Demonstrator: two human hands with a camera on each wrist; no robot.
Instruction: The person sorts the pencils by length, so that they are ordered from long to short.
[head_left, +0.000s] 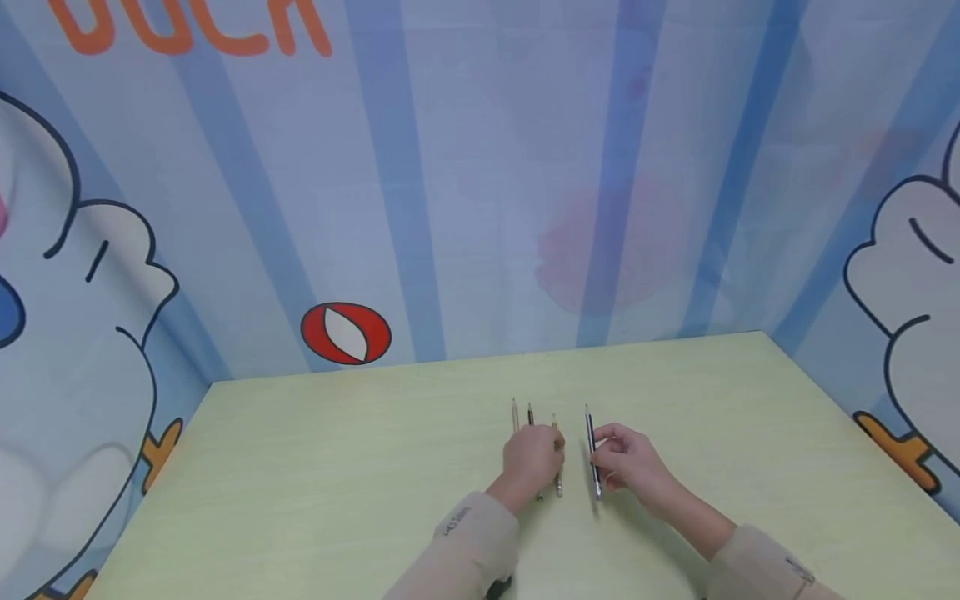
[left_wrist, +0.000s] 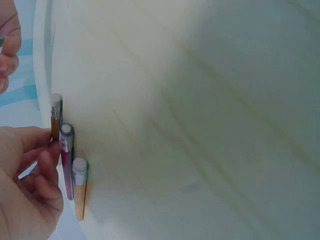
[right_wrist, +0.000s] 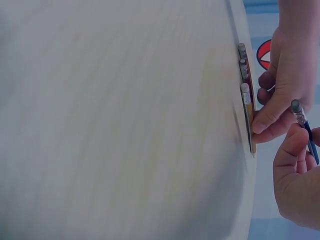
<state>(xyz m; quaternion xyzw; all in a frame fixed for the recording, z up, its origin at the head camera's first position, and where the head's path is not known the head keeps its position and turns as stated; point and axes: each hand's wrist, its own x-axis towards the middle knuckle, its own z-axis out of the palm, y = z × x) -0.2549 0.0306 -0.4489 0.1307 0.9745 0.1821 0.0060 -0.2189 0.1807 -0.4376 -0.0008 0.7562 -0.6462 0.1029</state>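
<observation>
Three pencils lie side by side on the table: a light wood-coloured pencil [head_left: 515, 413] at the left, a dark reddish pencil [left_wrist: 67, 162] in the middle, and a yellow pencil [right_wrist: 248, 112] at the right. My left hand [head_left: 531, 458] reaches over them and pinches the yellow pencil between thumb and forefinger. It hides the middles of the other two in the head view. To the right, my right hand [head_left: 633, 465] pinches a dark blue pencil [head_left: 592, 442], raised off the table with its eraser end towards me. White erasers in metal bands show on the three lying pencils.
The pale yellow-green table [head_left: 337, 483] reaches back to a blue striped backdrop [head_left: 480, 192] with cartoon figures at both sides. A red and white ball printed on the backdrop [head_left: 346, 333] shows just above the table's back edge.
</observation>
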